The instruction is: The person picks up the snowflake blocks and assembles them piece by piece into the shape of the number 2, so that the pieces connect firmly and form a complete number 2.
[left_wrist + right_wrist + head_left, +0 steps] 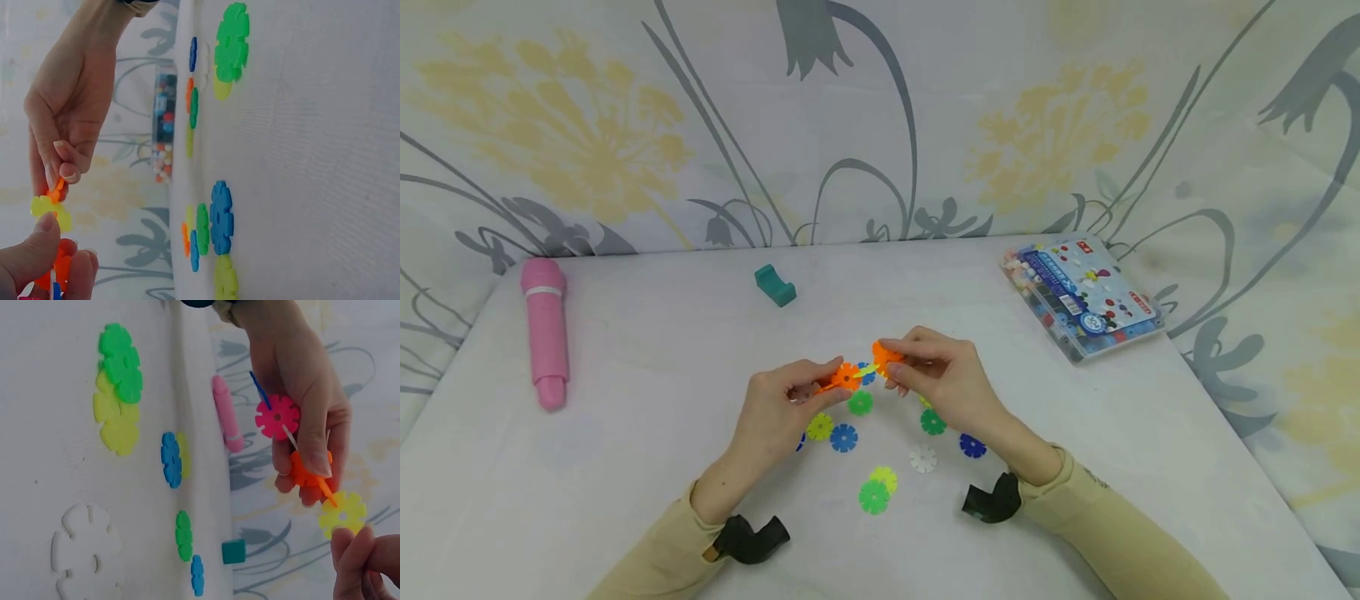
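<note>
My left hand (pixel 771 417) pinches an orange notched plastic disc (pixel 847 377) within a chain of interlocking flower-shaped discs. In the right wrist view a pink disc (pixel 277 417) and the edge of a blue disc (pixel 260 391) hang at the chain's far end. Beyond the left fingertips a yellow disc (pixel 342 515) sticks out, joined to the chain. My right hand (pixel 958 383) holds another orange disc (pixel 887 357) between thumb and fingers, touching the yellow one; whether their slots are fully engaged cannot be told.
Loose discs lie below the hands, among them green (pixel 873 497), blue (pixel 844 437), white (pixel 923 458) and dark blue (pixel 972 445). Behind stand a teal curved block (pixel 775 285) and, right, a clear parts box (pixel 1082 296). A pink microphone-shaped object (pixel 547 333) lies left.
</note>
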A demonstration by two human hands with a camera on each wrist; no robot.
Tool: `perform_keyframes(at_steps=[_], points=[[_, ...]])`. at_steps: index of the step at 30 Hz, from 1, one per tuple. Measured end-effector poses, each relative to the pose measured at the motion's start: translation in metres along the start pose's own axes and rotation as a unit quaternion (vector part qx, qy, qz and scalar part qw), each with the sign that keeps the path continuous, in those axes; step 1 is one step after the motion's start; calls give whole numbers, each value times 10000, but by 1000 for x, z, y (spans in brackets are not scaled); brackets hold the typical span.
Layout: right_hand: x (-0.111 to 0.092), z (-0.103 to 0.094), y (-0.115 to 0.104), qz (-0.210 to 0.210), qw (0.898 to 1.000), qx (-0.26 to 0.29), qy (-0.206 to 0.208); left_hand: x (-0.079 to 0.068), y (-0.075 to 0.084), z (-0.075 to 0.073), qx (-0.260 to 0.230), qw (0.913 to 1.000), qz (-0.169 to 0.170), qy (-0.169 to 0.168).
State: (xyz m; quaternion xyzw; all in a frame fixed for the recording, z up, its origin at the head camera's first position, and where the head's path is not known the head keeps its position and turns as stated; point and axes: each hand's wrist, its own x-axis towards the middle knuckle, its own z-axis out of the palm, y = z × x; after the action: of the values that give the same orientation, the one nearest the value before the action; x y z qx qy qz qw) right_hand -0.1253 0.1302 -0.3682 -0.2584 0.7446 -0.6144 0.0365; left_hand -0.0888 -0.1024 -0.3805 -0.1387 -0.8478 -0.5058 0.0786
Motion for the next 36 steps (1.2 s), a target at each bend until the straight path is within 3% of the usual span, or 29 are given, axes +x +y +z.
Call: perform_keyframes(at_steps=[8, 14, 24, 33, 36], points=[[-1, -2, -1, 100, 9992, 356, -147, 0, -3, 1, -110, 9997, 226, -42], [-2, 0, -6, 97, 9999, 63, -85, -2, -1, 1, -43, 10000, 63, -36], [0, -4, -7, 426, 9985, 179, -300, -1, -2, 3, 80, 9997, 226, -82], [-2, 0, -9, 490, 9987, -1, -108, -2, 1, 4, 178, 9998, -7, -127], [-2, 0, -4, 578, 9983, -11, -61, -2, 3, 5, 214, 9995, 222, -76]])
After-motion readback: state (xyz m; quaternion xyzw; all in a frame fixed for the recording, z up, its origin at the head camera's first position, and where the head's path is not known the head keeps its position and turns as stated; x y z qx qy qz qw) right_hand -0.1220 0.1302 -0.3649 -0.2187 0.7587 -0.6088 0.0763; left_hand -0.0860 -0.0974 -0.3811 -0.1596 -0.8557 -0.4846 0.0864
